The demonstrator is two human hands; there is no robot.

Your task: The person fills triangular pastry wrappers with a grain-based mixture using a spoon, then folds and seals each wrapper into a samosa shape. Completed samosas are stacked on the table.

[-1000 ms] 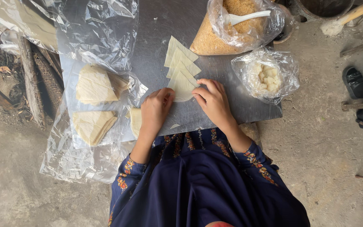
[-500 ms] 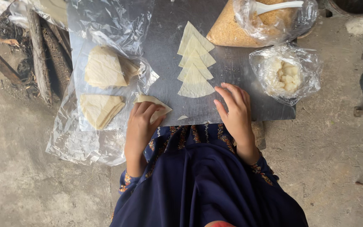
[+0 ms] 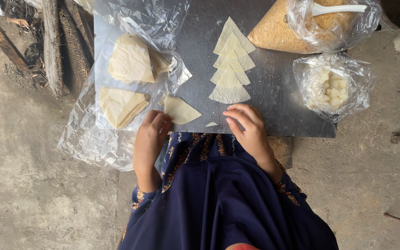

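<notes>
Left hand [image 3: 150, 132] pinching dough wrapper [image 3: 180, 110] at nine o'clock edge; right hand [image 3: 248, 124] resting on metal sheet [image 3: 274, 92], five o'clock of overlapped wrapper row [image 3: 231, 65].

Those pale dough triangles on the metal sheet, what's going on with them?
A person seated at a metal sheet is handling thin dough wrappers. The left hand grips one triangular wrapper at the sheet's near edge. The right hand rests just below a row of overlapping triangles. More wrappers lie stacked on clear plastic to the left; bags of crumbly filling and white lumps sit right.
</notes>
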